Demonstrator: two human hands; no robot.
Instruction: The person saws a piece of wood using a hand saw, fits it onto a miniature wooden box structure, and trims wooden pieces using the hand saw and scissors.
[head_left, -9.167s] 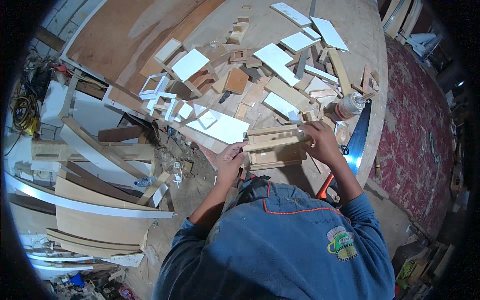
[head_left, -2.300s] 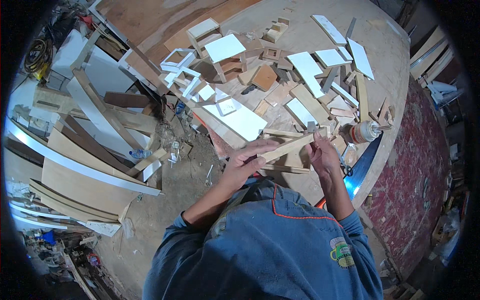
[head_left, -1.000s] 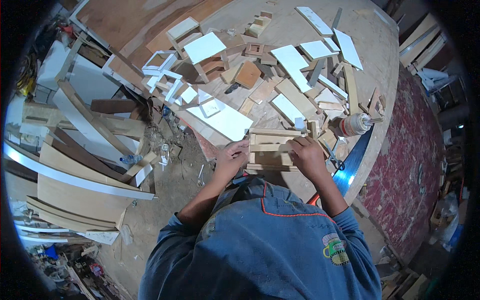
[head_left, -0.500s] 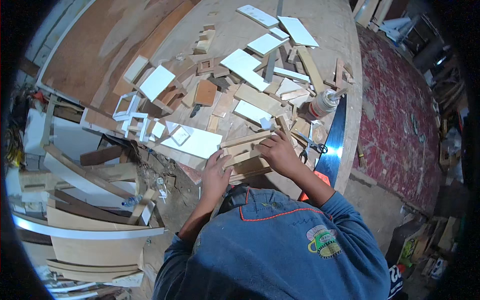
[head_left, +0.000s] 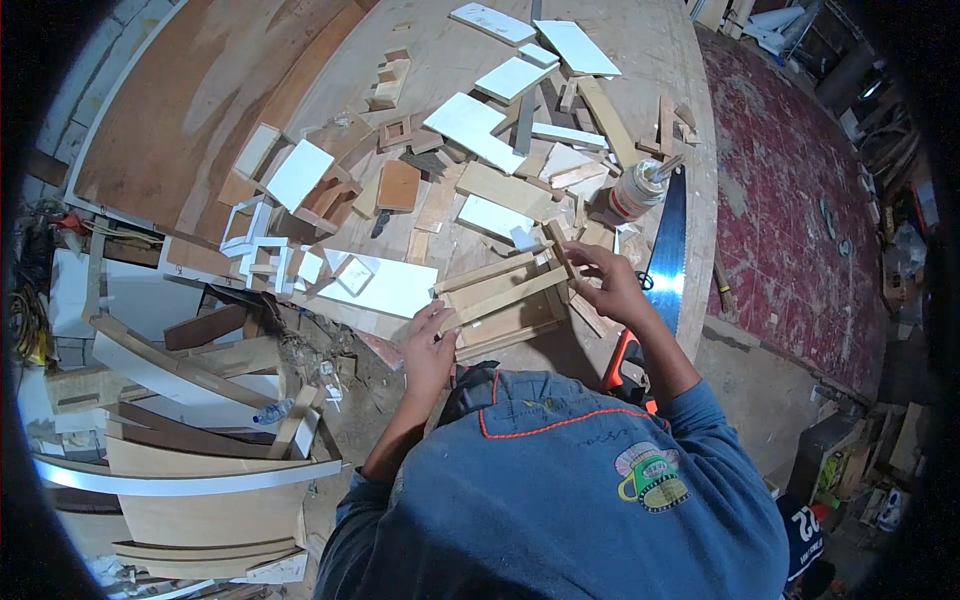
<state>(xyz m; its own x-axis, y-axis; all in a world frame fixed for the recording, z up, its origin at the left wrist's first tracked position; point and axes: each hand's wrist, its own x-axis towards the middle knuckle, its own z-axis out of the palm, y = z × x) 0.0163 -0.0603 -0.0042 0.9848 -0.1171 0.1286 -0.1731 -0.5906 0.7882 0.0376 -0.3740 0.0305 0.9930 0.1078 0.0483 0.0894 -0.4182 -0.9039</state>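
Note:
A shallow wooden box frame [head_left: 515, 329] with a lengthwise divider lies near the table edge in front of me. My left hand [head_left: 430, 348] is closed on its left end, with the fingertips over the end of the divider. At the opposite end, a short wooden strip [head_left: 557, 246] stands across the frame. My right hand [head_left: 612, 284] holds this strip between thumb and fingers. Just right of that hand lies a handsaw [head_left: 668, 255] with a shiny blade and an orange-black handle. Scissors are mostly hidden behind my right hand.
Beyond the frame stands a jar [head_left: 636, 192] with brushes in it. White boards [head_left: 478, 130] and wood offcuts [head_left: 500, 188] cover much of the table. Small white frames [head_left: 247, 225] sit at the left. Curved wooden panels [head_left: 200, 455] are stacked lower left, beside the table.
My right hand has moved right and down from over the frame to its right end, uncovering more of the frame's inside. The left hand stays on the left end. The view has shifted slightly.

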